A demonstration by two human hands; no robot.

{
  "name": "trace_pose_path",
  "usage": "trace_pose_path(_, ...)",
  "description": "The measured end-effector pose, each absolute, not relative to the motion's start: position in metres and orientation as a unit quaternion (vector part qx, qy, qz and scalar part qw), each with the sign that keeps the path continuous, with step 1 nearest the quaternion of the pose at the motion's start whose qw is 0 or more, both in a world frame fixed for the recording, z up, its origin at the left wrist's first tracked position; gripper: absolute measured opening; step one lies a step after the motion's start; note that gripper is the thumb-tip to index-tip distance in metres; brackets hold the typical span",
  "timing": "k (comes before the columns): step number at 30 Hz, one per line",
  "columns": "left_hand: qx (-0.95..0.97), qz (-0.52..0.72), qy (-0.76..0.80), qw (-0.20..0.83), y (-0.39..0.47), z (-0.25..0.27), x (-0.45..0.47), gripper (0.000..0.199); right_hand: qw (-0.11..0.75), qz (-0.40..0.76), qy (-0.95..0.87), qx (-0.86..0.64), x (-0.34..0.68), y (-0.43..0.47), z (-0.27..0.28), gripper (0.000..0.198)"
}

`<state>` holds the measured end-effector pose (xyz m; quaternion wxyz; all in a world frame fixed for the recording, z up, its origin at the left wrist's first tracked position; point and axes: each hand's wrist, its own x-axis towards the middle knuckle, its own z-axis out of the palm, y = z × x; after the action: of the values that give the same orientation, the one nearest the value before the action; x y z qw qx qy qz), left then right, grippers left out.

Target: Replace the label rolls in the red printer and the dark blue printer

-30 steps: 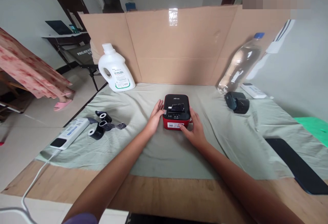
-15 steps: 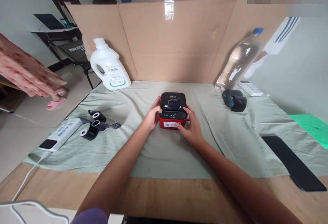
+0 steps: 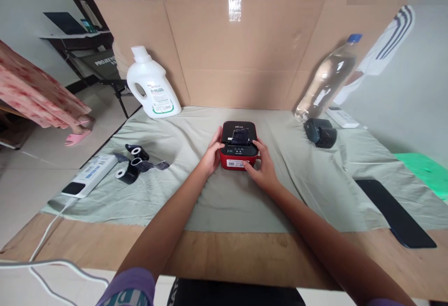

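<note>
A small red and black label printer sits on the grey-green cloth in front of me, a dark shiny strip showing at the slot in its lid. My left hand grips the printer's left side, its thumb at the edge of the black lid. On the opposite side, my right hand has its fingers along the right edge and its thumb by the white sticker on the red front. Both hands are closed around the printer. Their far fingers are partly hidden behind it.
Left are several dark rolls, a white power strip and a white jug. Right are a clear bottle, a black device and a dark phone-like slab. Cardboard stands behind. A person's pink skirt shows at left.
The camera view has shifted slightly, so the table's things appear a little higher. Both hands keep hold of the printer, with no clear change in their grip.
</note>
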<state>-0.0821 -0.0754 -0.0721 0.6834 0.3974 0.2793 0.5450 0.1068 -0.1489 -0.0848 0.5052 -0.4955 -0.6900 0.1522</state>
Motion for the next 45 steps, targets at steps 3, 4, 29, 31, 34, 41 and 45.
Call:
trace_pose_path(3, 0.403, 0.552, 0.256, 0.683, -0.076, -0.081, -0.082, 0.075, 0.495, 0.132, -0.7, -0.497, 0.107, -0.149, -0.086, 0.07)
trace_pose_path(4, 0.405, 0.554, 0.25, 0.683, -0.076, -0.083, -0.082, 0.074, 0.492, 0.125, -0.704, -0.497, 0.107, -0.148, -0.086, 0.071)
trace_pose_path(29, 0.455, 0.572, 0.227, 0.644, -0.072, -0.095, -0.083, 0.049, 0.508, 0.227, -0.67, -0.491, 0.121, -0.126, -0.06, 0.054)
trace_pose_path(31, 0.493, 0.578, 0.242, 0.603, -0.071, -0.098, -0.083, 0.048, 0.501, 0.246, -0.67, -0.49, 0.12, -0.116, -0.047, 0.054)
trace_pose_path(34, 0.535, 0.578, 0.257, 0.56, -0.068, -0.1, -0.084, 0.047, 0.515, 0.289, -0.662, -0.461, 0.116, -0.109, -0.031, 0.049)
trace_pose_path(41, 0.538, 0.569, 0.272, 0.559, -0.064, -0.102, -0.087, 0.026, 0.394, 0.27, -0.711, -0.516, 0.112, -0.075, -0.014, 0.024)
trace_pose_path(45, 0.536, 0.569, 0.273, 0.561, -0.064, -0.102, -0.086, 0.024, 0.138, 0.221, -0.79, -0.555, 0.102, -0.045, 0.008, 0.032)
